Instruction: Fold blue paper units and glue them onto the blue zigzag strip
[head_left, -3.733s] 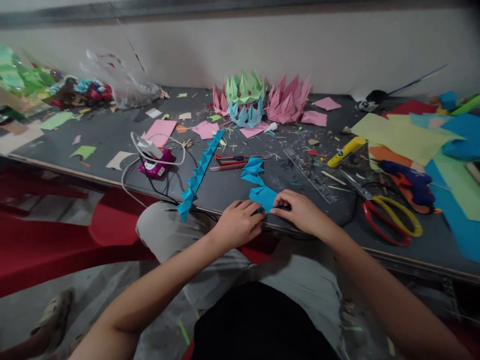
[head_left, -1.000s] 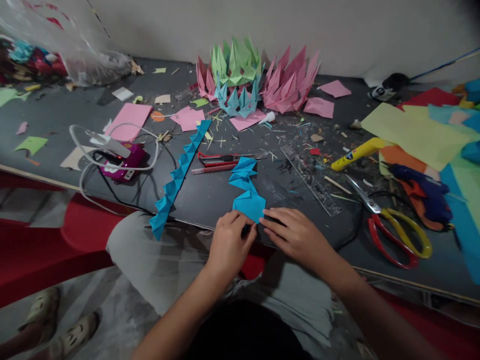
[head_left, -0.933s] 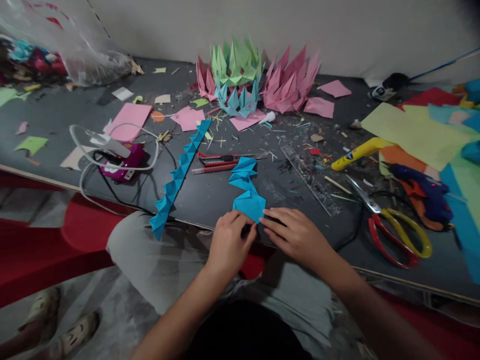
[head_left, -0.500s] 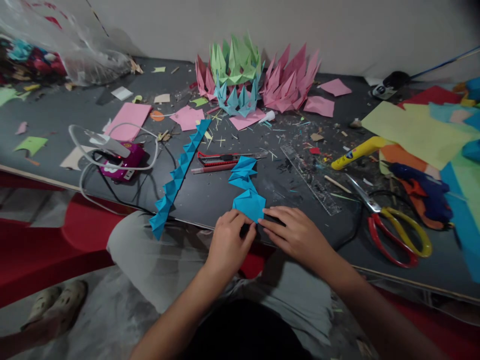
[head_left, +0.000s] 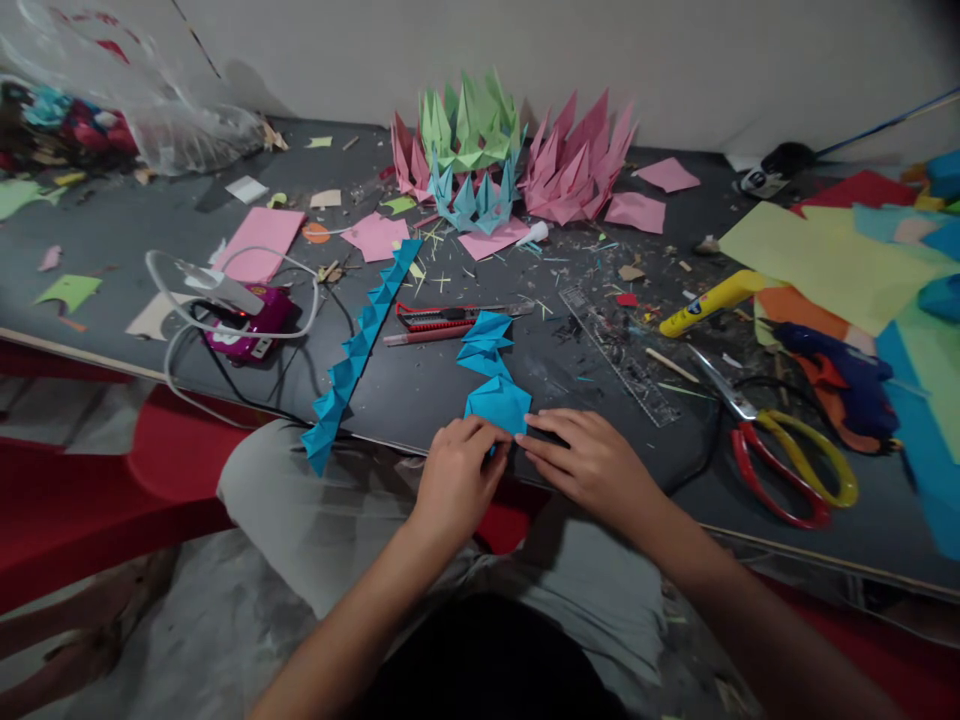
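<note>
A folded blue paper piece (head_left: 498, 402) is being creased at the near edge of the dark grey tabletop (head_left: 420, 385). Its near corner is pinched by the left hand (head_left: 455, 478), and its right side is pressed flat by the spread fingers of the right hand (head_left: 591, 462). More folded blue units are joined to it on the far side, towards the red utility knife (head_left: 439, 317). The fold step seems to be in hand; a firm, even press along the crease is likely needed next

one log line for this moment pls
left hand: pinching blue folded paper | right hand: pressing same paper | table edge | scissors right
</note>
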